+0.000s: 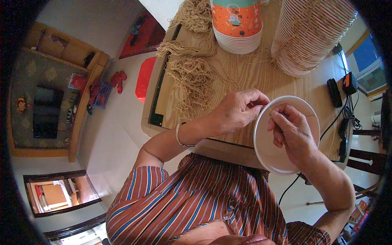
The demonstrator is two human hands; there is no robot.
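Clearly, a wood-grain table (249,73) is spreading across the middle, and a tall stack of tubs (302,32) is standing at its far right, draped with tan strands. Tan yarn (192,83) is lying in loose bundles along the left side. One white tub (270,143) is tilting at the near edge, beyond it an orange-patterned stack (237,24). The left hand (241,111) is bunching its fingers at the tub's rim, clamped or not I cannot tell; the right hand (292,128) is pinching thumb and forefinger together inside its mouth. A thin strand (312,116) is crossing the right rim.
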